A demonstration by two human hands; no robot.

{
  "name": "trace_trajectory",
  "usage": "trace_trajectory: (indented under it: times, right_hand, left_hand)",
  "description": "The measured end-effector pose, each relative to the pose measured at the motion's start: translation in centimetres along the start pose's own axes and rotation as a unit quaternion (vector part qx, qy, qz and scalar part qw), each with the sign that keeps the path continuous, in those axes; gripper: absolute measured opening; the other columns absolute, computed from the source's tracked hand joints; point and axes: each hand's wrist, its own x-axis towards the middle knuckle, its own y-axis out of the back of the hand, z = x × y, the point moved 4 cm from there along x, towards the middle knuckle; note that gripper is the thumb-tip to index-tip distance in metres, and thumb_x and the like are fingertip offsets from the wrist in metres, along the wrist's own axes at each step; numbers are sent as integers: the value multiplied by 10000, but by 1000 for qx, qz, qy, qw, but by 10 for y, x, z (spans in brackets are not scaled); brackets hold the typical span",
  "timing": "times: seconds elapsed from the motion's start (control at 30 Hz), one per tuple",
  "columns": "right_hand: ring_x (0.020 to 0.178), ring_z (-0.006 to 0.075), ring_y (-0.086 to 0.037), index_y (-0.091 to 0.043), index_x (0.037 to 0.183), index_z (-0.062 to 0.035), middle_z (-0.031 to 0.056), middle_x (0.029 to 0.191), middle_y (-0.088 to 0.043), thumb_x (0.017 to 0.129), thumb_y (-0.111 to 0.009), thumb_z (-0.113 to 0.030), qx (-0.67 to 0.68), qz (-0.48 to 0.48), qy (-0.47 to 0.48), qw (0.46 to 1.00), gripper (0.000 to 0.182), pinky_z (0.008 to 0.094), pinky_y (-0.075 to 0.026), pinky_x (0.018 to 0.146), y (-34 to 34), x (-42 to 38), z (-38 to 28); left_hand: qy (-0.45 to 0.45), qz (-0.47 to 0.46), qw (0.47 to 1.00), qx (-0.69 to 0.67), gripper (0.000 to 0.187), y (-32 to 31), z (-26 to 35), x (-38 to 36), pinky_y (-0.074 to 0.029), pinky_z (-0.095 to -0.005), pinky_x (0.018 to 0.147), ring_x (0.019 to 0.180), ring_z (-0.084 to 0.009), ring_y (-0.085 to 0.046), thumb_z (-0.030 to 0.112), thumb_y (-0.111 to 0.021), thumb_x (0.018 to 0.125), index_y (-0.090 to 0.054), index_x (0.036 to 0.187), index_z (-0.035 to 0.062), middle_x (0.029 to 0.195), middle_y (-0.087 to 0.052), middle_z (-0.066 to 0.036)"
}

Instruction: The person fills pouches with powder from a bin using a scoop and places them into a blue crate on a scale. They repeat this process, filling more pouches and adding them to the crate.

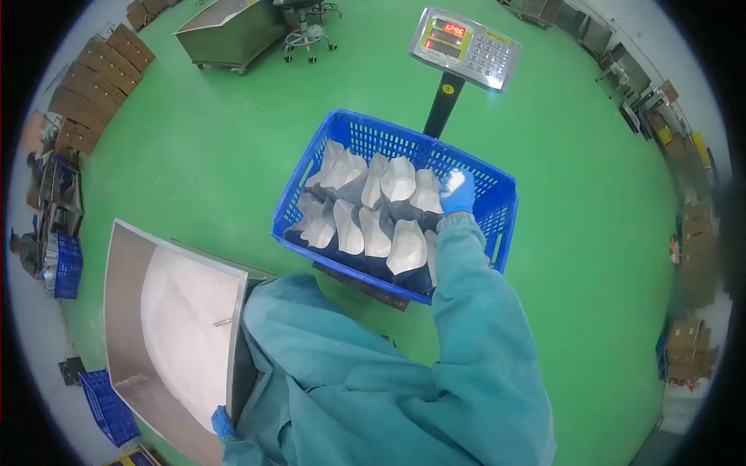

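Observation:
My right hand (457,193), in a blue glove, is over the right end of a blue plastic basket (497,203). Its fingers are curled around a clump of white powder (454,181). Beside it, silvery-white pouches (399,179) stand upright in the basket in two rows, with their tops open. My left hand (223,422), also gloved in blue, is closed over the near edge of a metal bin (128,311), its fingers partly hidden. White powder (183,311) fills much of the bin, and a thin metal handle sticks out near its right wall.
The basket sits on a scale whose display (451,39) glows with red digits behind it. Another metal bin (233,35) on casters and a wheeled stool (309,35) stand farther back. Cardboard boxes (105,74) are stacked along the left wall. A person is at the far left.

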Motion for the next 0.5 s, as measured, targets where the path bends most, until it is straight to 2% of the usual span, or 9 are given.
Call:
trace_trajectory:
  times: [0.03, 0.07, 0.1, 0.13, 0.2, 0.23, 0.3, 0.4, 0.5]
  right_hand:
    - [526, 147, -505, -515, 730, -137, -20, 624, -498, 847, -484, -233, 85, -43, -26, 995, 154, 293, -416, 429, 10, 5, 1]
    - [537, 162, -511, -518, 720, -128, -17, 628, -503, 843, -490, -233, 170, -80, -49, 981, 163, 303, -421, 442, 12, 0, -7]
    - [572, 185, -529, -529, 720, -102, 8, 644, -525, 831, -502, -220, 281, 9, -154, 947, 165, 319, -444, 493, 27, 6, 2]
    - [572, 185, -529, -529, 720, -102, 8, 644, -525, 831, -502, -220, 283, 11, -154, 947, 165, 319, -444, 493, 35, 8, 7]
    - [637, 181, -561, -599, 755, -34, 50, 713, -592, 823, -527, -218, 93, 215, -100, 967, 209, 320, -452, 571, 36, -9, -9]
    - [637, 181, -561, -599, 755, -34, 50, 713, -592, 823, -527, -218, 95, 215, -100, 967, 209, 320, -452, 571, 39, -7, -6]
    - [684, 154, -562, -644, 819, -51, 46, 759, -613, 785, -577, -254, -111, 277, 18, 954, 217, 321, -440, 583, 58, 2, -8]
    - [693, 126, -530, -657, 817, -5, 54, 751, -611, 774, -587, -239, -254, 268, 38, 928, 248, 314, -420, 602, 57, -5, -21]
    - [651, 122, -496, -630, 728, 18, 55, 687, -585, 777, -579, -240, -285, 269, 41, 919, 268, 313, -401, 577, 46, -17, -28]
  left_hand:
    - [-23, 12, 999, 40, 463, 2, 12, -3, -434, -427, 628, 668, -308, -581, 315, -347, 911, -651, 818, -21, 733, -635, -198]
    - [-21, 14, 999, 40, 463, 3, 14, 0, -434, -427, 628, 668, -308, -581, 315, -347, 911, -651, 818, -21, 733, -635, -198]
    - [-49, -11, 995, 91, 460, 2, 10, 4, -423, -447, 627, 672, -335, -576, 313, -333, 911, -628, 793, -20, 732, -622, -217]
    - [-78, -37, 986, 143, 458, -1, 5, 8, -412, -466, 627, 677, -362, -571, 311, -319, 911, -605, 769, -18, 730, -610, -237]
    - [-67, -42, 983, 163, 466, 1, 3, 12, -404, -473, 626, 679, -370, -569, 316, -312, 913, -599, 762, -18, 726, -605, -239]
    - [-55, -48, 981, 180, 473, 1, 2, 14, -396, -480, 624, 682, -378, -566, 321, -304, 916, -593, 756, -18, 723, -601, -241]
    - [-32, -51, 986, 157, 476, 4, 8, 11, -397, -483, 627, 689, -385, -566, 327, -303, 916, -590, 752, -16, 724, -600, -241]
    - [0, -47, 991, 126, 480, 3, 12, 8, -399, -486, 629, 699, -397, -565, 333, -303, 918, -589, 750, -13, 728, -601, -241]
    - [0, -31, 993, 116, 480, 2, 11, 7, -404, -481, 626, 702, -393, -568, 330, -304, 919, -598, 761, -14, 733, -604, -240]
